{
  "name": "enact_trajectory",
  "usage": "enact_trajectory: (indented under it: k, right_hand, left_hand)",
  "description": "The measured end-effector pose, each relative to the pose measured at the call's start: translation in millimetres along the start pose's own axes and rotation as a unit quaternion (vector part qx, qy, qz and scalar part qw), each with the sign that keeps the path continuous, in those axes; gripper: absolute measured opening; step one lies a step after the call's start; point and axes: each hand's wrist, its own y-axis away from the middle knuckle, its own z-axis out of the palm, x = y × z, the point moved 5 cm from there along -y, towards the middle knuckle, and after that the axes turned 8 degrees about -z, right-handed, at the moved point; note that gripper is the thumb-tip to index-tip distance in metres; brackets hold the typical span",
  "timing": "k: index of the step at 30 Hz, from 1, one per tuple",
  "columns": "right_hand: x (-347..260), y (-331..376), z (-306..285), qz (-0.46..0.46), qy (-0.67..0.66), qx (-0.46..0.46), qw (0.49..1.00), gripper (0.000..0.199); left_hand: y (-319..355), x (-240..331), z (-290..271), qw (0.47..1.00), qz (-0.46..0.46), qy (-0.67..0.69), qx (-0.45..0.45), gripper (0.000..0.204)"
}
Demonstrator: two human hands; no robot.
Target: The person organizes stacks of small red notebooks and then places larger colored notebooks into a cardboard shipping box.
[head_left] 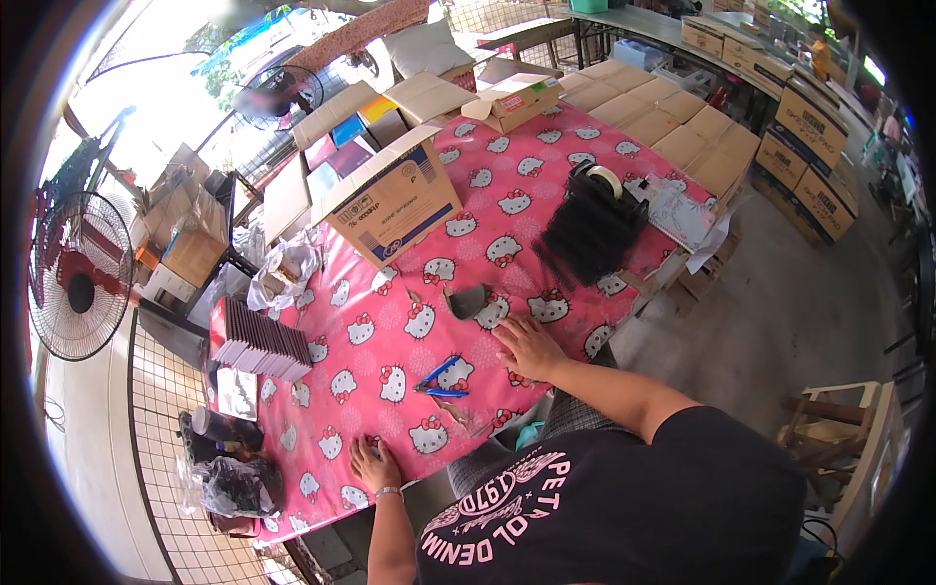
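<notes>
My left hand (375, 466) rests on the pink patterned tablecloth (366, 363) near its front edge. The fingers lie loosely apart, holding nothing. Farther right, my right hand (526, 348) lies flat on the cloth with its fingers spread, also bare. Between the two hands sits a pair of blue-handled pliers (444, 378), touched by neither. Just beyond my right fingertips is a small grey-green curved piece (468, 301) whose kind I cannot tell. A bundle of long black strips (588, 232) lies beyond and to the right of my right hand.
An open carton (395, 202) with boxes inside stands at the back. Stacked dark-red notebooks (258, 339) are at the left, above a black plastic bag (239, 486). A tape roll (604, 178) sits behind the strips. Flattened cardboard (673, 122) covers the far right; a fan (81, 278) stands left.
</notes>
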Motion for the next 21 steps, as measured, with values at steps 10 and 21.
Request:
enact_trajectory:
  k: [10, 21]
  right_hand:
    - [-88.6, 71.1, -26.6, -0.219, -0.271, -0.061, 0.935, 0.034]
    - [-115.3, 114.9, 201.4, -0.13, -0.387, -0.44, 0.8, 0.041]
  left_hand:
    - [2.5, -6.0, -2.0, 1.0, -0.011, -0.006, 0.01, 0.056]
    - [-2.9, 3.0, 5.4, 1.0, 0.001, -0.007, 0.011, 0.056]
